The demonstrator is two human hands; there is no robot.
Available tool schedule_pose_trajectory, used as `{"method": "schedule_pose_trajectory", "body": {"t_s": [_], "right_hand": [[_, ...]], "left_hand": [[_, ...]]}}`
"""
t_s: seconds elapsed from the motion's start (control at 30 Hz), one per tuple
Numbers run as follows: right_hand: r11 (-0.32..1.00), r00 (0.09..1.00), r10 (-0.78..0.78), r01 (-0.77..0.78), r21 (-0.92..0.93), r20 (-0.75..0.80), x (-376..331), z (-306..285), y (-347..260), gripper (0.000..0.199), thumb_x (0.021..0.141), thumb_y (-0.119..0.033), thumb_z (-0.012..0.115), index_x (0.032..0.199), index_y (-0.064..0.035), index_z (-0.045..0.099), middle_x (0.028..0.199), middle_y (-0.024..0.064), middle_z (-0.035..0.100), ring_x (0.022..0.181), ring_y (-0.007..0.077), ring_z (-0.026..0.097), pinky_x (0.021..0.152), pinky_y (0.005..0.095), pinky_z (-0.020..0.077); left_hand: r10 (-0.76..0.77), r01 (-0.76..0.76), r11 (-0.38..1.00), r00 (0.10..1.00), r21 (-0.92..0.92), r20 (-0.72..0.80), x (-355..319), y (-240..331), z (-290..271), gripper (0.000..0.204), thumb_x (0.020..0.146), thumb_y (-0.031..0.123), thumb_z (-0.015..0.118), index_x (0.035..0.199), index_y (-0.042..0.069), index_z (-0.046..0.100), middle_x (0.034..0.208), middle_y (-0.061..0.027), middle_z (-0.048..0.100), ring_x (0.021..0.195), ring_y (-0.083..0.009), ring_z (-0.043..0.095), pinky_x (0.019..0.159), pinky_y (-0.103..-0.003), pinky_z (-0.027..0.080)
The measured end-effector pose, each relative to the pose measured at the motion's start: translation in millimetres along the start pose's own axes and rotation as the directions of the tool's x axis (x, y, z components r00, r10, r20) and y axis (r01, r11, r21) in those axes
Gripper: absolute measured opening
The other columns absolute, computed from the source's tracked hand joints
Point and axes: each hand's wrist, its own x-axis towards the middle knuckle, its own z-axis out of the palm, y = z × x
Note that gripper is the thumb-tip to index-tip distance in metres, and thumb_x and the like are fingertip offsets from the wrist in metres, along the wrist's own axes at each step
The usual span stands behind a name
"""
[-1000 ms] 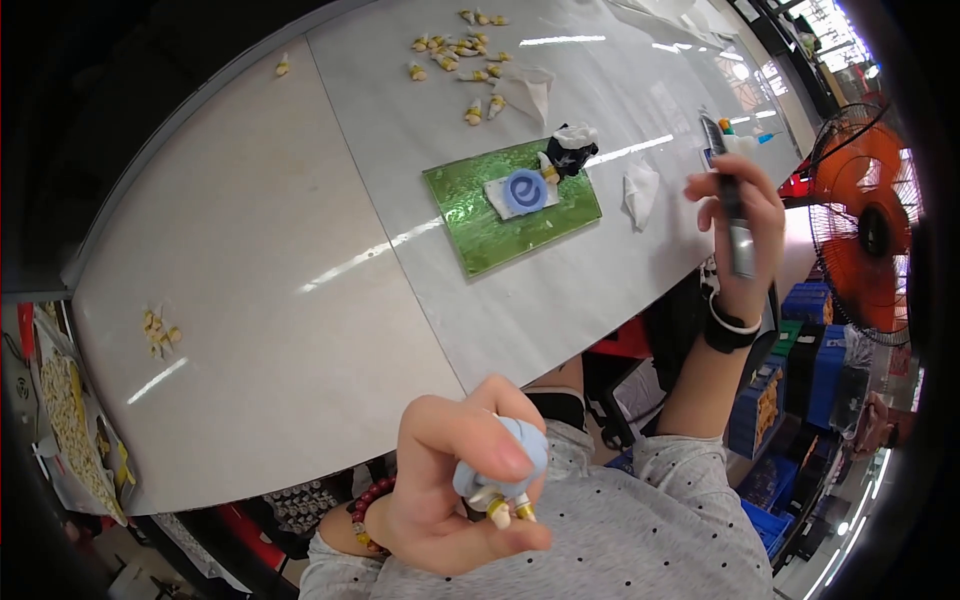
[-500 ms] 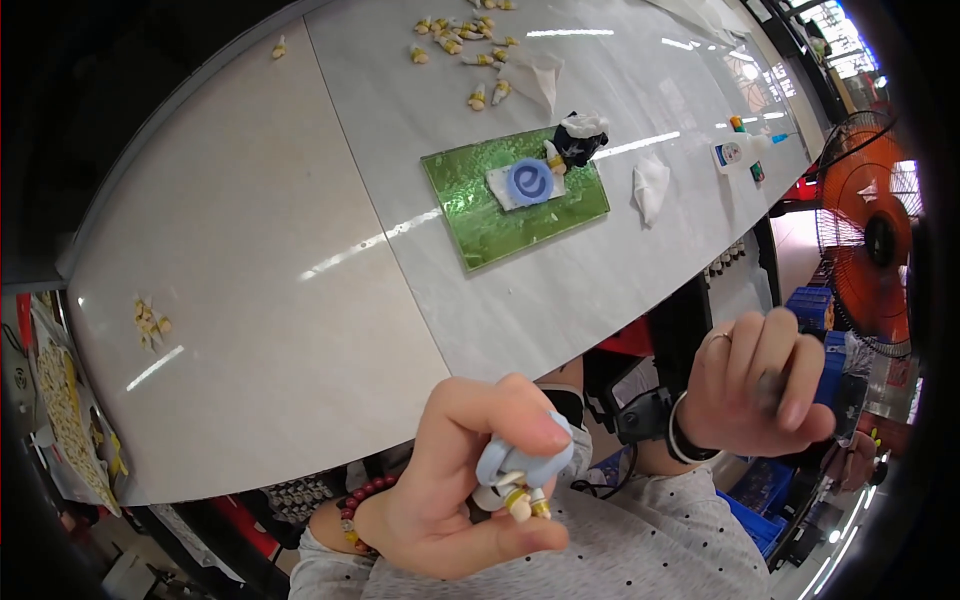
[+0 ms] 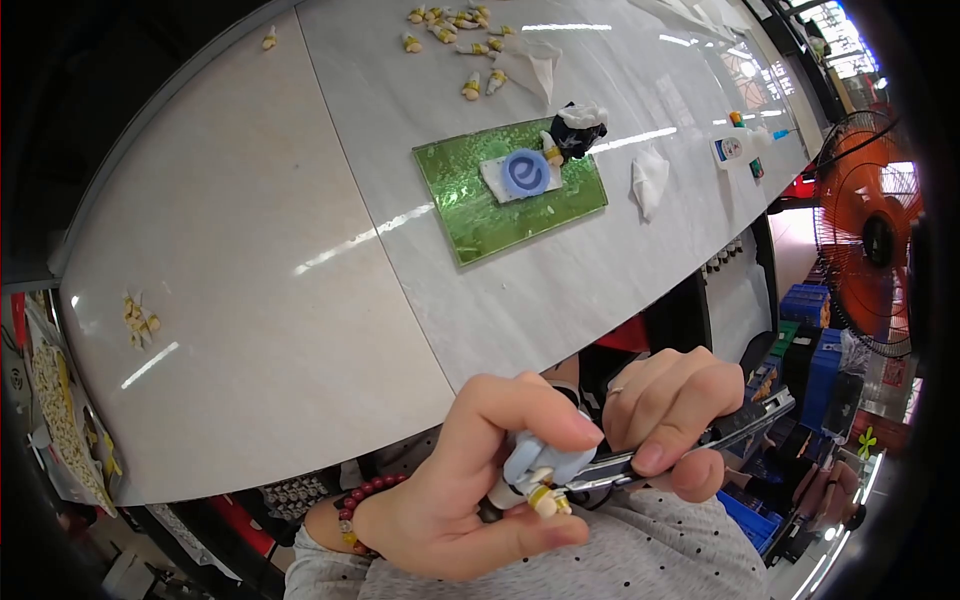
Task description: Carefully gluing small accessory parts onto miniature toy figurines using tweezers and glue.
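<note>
Pinched between thumb and fingers of my left hand (image 3: 460, 480) is a small figurine (image 3: 548, 470), with a pale blue upper part and cream and yellow bits below. My right hand (image 3: 680, 420) is closed around a long, slim black-and-silver tool (image 3: 745, 422), much like a utility knife. Its narrow metal end reaches the figurine's side; whether it touches is hard to tell. Beyond my hands, a green board (image 3: 500, 228) lies on the table, bearing a round blue mould-like dish (image 3: 526, 174) on a white pad.
Several small cream-and-yellow figure parts (image 3: 471, 86) lie at the far side, more (image 3: 140, 320) at the left. A black container (image 3: 578, 132) stands at the board's corner. A crumpled tissue (image 3: 650, 184) and a white bottle (image 3: 728, 150) lie rightward. An orange fan (image 3: 878, 240) is at right.
My right hand has come in leftward toward my left hand, and the black-and-silver tool now shows in it, its tip at the figurine. My left hand has shifted slightly right.
</note>
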Motion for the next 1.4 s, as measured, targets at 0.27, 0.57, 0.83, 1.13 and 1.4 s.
{"method": "schedule_pose_trajectory", "body": {"t_s": [0.27, 0.57, 0.83, 1.13, 1.4], "right_hand": [[0.990, 0.995, 0.090, -0.093, -0.106, -0.030, 5.2, 0.4, -4.0, 0.022, 0.069, -0.012, 0.067, 0.072, 0.0086, 0.059, 0.056, 0.0152, 0.058, 0.042, 0.0202, 0.052, 0.040, 0.0265, 0.0409], [0.983, 0.995, 0.090, -0.096, -0.154, -0.042, 4.0, 4.5, -7.7, 0.010, 0.066, -0.003, 0.061, 0.069, 0.0066, 0.059, 0.059, 0.0140, 0.059, 0.044, 0.0194, 0.054, 0.043, 0.0265, 0.0437], [0.963, 0.995, 0.093, -0.101, -0.251, -0.041, 9.8, 8.2, -10.1, 0.005, 0.063, 0.002, 0.059, 0.061, 0.0048, 0.055, 0.054, 0.0130, 0.058, 0.040, 0.0178, 0.052, 0.037, 0.0254, 0.0409], [0.926, 0.965, 0.234, -0.184, -0.329, 0.116, 26.1, 2.7, -18.8, 0.014, 0.059, 0.006, 0.061, 0.050, 0.0016, 0.051, 0.048, 0.0095, 0.054, 0.038, 0.0169, 0.051, 0.035, 0.0232, 0.0372], [0.922, 0.958, 0.244, -0.182, -0.341, 0.148, 27.7, 4.3, -21.7, 0.013, 0.068, -0.001, 0.055, 0.056, 0.0048, 0.053, 0.050, 0.0140, 0.054, 0.033, 0.0186, 0.043, 0.033, 0.0248, 0.0357]], "left_hand": [[-0.121, 0.111, 0.986, 0.990, -0.123, -0.075, -3.5, 4.5, 3.5, 0.048, 0.078, 0.005, 0.062, 0.113, 0.003, 0.030, 0.099, -0.0079, 0.040, 0.084, -0.0108, 0.038, 0.076, -0.025, 0.031], [-0.136, 0.137, 0.980, 0.991, -0.143, 0.018, 0.6, 5.1, 0.9, 0.048, 0.078, 0.004, 0.060, 0.115, 0.002, 0.029, 0.101, -0.0067, 0.038, 0.090, -0.0099, 0.038, 0.080, -0.024, 0.031], [-0.156, 0.155, 0.980, 0.988, -0.125, 0.006, -0.9, 4.9, 0.4, 0.049, 0.079, 0.004, 0.060, 0.116, 0.003, 0.028, 0.103, -0.0060, 0.037, 0.090, -0.0092, 0.038, 0.079, -0.023, 0.032], [-0.262, 0.262, 0.959, 0.965, -0.105, 0.018, 2.9, 8.3, -1.0, 0.051, 0.070, 0.002, 0.068, 0.108, 0.002, 0.033, 0.100, -0.0077, 0.041, 0.085, -0.0094, 0.040, 0.074, -0.021, 0.031], [-0.311, 0.323, 0.936, 0.945, -0.143, 0.101, -0.6, 5.7, -2.6, 0.046, 0.081, 0.007, 0.058, 0.116, 0.002, 0.029, 0.101, -0.0039, 0.033, 0.085, -0.0062, 0.037, 0.072, -0.020, 0.033]]}}
